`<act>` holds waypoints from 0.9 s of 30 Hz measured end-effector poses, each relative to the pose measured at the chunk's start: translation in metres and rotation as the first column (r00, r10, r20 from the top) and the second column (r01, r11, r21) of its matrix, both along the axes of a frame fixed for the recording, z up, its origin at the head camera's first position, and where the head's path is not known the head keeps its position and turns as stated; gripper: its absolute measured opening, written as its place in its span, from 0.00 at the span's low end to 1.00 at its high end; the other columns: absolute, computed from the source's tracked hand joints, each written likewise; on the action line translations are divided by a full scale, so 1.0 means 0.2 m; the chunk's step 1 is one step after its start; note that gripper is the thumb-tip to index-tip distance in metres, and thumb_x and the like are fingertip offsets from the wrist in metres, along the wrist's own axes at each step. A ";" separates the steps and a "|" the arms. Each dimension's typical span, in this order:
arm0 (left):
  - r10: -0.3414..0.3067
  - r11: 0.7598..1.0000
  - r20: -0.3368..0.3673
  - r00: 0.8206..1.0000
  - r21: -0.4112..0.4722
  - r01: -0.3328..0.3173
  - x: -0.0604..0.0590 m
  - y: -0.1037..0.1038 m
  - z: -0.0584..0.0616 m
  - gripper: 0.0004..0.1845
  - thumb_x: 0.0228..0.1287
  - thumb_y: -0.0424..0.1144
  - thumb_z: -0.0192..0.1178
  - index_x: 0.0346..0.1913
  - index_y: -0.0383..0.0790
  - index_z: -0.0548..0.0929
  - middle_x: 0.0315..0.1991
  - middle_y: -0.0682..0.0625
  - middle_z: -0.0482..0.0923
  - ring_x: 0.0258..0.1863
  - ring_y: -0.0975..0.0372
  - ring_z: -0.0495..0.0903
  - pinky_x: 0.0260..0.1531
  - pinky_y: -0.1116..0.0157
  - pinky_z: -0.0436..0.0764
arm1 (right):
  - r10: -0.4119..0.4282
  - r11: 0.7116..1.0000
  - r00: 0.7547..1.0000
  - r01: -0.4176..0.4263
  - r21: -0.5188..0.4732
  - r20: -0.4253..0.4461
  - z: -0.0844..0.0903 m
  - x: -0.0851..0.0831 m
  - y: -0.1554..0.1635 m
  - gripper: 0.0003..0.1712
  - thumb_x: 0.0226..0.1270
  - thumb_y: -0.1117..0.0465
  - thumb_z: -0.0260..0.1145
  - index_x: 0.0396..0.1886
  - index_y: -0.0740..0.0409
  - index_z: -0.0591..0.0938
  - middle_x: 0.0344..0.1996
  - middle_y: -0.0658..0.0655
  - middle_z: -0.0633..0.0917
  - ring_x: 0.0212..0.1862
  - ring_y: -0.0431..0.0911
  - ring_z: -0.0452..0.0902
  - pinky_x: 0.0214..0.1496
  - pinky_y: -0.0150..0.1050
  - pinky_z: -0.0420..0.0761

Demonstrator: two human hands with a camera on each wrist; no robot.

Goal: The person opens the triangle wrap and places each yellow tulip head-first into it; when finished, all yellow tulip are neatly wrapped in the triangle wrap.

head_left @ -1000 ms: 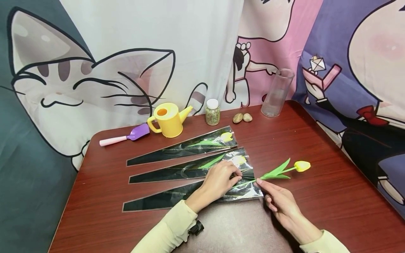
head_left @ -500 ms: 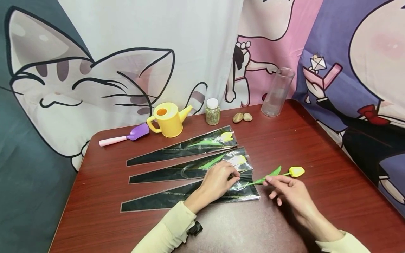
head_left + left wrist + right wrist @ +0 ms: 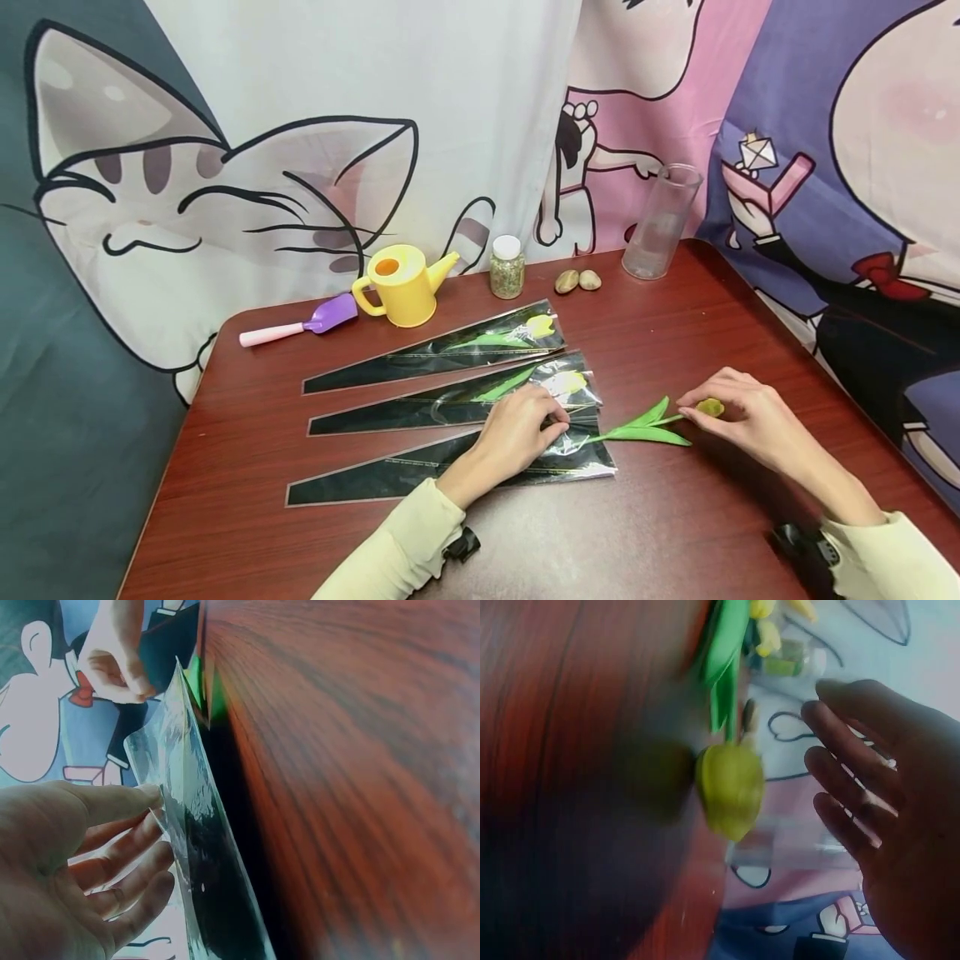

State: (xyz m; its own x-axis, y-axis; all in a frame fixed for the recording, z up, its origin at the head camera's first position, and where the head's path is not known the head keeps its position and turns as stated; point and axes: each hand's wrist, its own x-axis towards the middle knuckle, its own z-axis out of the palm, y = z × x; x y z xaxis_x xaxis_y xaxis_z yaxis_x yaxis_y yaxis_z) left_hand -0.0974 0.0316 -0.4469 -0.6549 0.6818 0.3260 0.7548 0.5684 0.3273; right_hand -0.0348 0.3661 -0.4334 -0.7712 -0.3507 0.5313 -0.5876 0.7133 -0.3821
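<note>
My left hand (image 3: 516, 432) pinches the mouth edge of the nearest clear-and-black flower sleeve (image 3: 352, 483); the left wrist view shows thumb and fingertips on the film (image 3: 184, 780). A yellow tulip (image 3: 647, 433) with green leaves has its stem end inside that sleeve, its leaves and bloom lying out to the right. Close above the bloom (image 3: 731, 791) is my right hand (image 3: 757, 423). Its fingers are spread and apart from the bloom in the right wrist view, fingertips close by the stem in the head view.
Two more sleeves (image 3: 375, 422) (image 3: 390, 365), each with a yellow tulip inside, lie behind. Along the back stand a purple trowel (image 3: 330, 314), a yellow watering can (image 3: 408, 292), a lidded jar (image 3: 507, 271), two stones (image 3: 577, 281) and a clear glass cylinder (image 3: 660, 225).
My right hand has moved right, from the sleeve's mouth along the leaves to the bloom. The tulip has shifted left, slightly further into the sleeve. My left hand has stayed in place.
</note>
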 end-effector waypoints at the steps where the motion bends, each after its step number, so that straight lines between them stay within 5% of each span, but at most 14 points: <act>1: 0.001 1.000 0.000 1.000 0.000 -0.001 0.00 0.00 0.00 0.02 0.59 0.46 0.71 0.33 0.54 0.89 0.32 0.62 0.80 0.39 0.68 0.78 0.39 0.69 0.78 | 0.025 0.999 1.000 -0.025 0.020 -0.007 -0.01 -0.01 0.01 0.26 0.37 0.72 0.81 0.37 0.43 0.88 0.33 0.40 0.84 0.39 0.36 0.74 0.42 0.26 0.66; 10: 0.011 1.000 -0.002 1.000 -0.007 -0.011 0.00 0.00 0.00 0.02 0.59 0.46 0.70 0.33 0.54 0.89 0.33 0.62 0.79 0.39 0.68 0.78 0.39 0.70 0.78 | 0.109 0.989 0.994 -0.107 0.106 -0.014 -0.06 -0.06 0.06 0.24 0.35 0.68 0.82 0.35 0.43 0.89 0.33 0.37 0.84 0.41 0.37 0.73 0.48 0.28 0.61; 27: 0.007 1.000 0.020 1.000 -0.016 -0.007 0.00 -0.01 -0.01 0.02 0.60 0.45 0.70 0.34 0.54 0.89 0.32 0.63 0.79 0.39 0.68 0.78 0.38 0.69 0.78 | 0.126 0.980 0.992 -0.129 0.151 0.030 -0.10 -0.08 0.07 0.22 0.39 0.66 0.81 0.34 0.39 0.88 0.34 0.34 0.83 0.42 0.36 0.73 0.47 0.30 0.62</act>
